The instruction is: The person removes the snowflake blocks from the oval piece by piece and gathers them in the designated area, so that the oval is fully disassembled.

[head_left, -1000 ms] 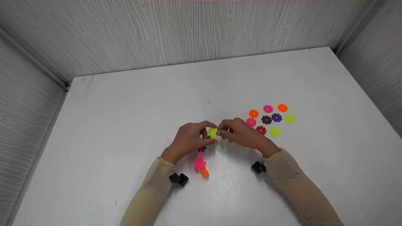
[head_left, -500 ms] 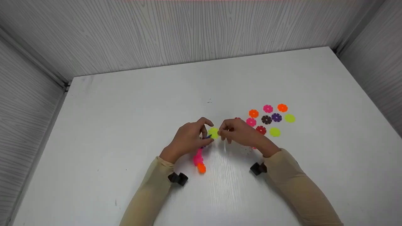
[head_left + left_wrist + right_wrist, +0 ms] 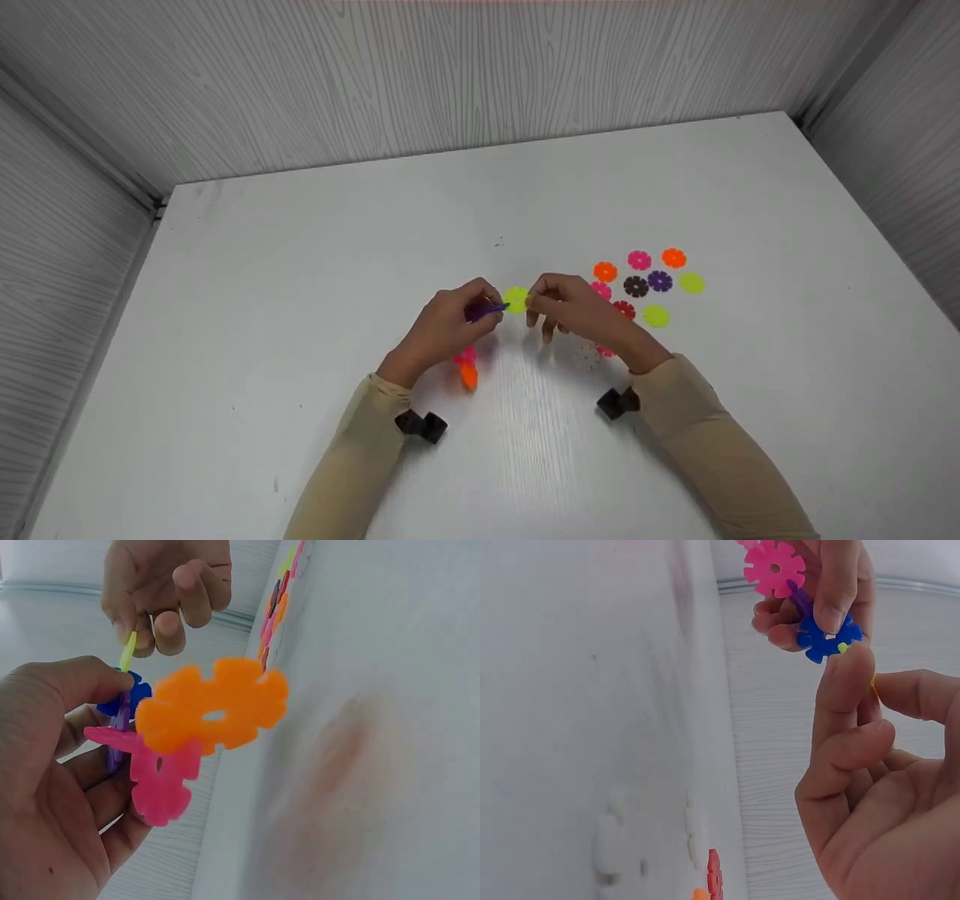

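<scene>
Between thumb and fingers, my left hand [image 3: 450, 322] pinches a chain of notched plastic discs. In the left wrist view the chain shows an orange disc [image 3: 255, 701], a pink disc [image 3: 161, 791], a purple disc [image 3: 118, 716] and a blue disc [image 3: 139, 696]. The blue disc is at the chain's upper end, under the left thumb. My right hand [image 3: 574, 304] pinches a yellow disc [image 3: 515, 300] by its edge. The yellow disc's other edge meets the blue disc; how deep it sits in a notch is hidden by fingers.
Loose notched discs lie on the white table [image 3: 337, 247] to the right, among them an orange disc [image 3: 674, 258], a dark brown disc [image 3: 636, 286] and a yellow-green disc [image 3: 656, 316]. A pale clear disc [image 3: 588, 356] lies below the right wrist. Wood-grain panels [image 3: 450, 75] surround the table.
Both hands have risen slightly away from the body with the discs. The left hand has turned the chain, its orange end swinging up and left. Left fingers have closed in on the blue disc.
</scene>
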A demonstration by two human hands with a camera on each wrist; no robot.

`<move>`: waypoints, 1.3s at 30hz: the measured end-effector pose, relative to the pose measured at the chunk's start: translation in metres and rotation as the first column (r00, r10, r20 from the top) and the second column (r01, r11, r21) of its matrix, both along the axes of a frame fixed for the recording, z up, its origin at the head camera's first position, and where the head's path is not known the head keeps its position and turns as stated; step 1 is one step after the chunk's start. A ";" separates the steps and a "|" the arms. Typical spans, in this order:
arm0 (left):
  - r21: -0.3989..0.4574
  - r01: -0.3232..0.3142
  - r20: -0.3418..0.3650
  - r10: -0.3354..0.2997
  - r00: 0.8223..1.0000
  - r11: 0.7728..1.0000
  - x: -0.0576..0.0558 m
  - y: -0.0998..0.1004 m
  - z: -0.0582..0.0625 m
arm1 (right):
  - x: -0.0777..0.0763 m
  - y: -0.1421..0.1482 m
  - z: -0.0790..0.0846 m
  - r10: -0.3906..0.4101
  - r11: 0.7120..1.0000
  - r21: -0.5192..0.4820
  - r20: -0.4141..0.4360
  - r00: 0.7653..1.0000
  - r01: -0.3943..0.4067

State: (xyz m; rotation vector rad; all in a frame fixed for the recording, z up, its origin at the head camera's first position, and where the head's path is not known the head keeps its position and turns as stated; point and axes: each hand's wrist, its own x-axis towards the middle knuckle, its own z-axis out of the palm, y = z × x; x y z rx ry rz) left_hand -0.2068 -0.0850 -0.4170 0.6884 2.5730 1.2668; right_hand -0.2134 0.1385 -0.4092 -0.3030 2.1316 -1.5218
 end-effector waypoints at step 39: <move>0.017 -0.048 -0.176 0.051 0.983 0.999 -0.001 -0.002 0.010 | -0.010 0.026 0.011 -0.043 0.998 0.036 -0.095 0.995 0.046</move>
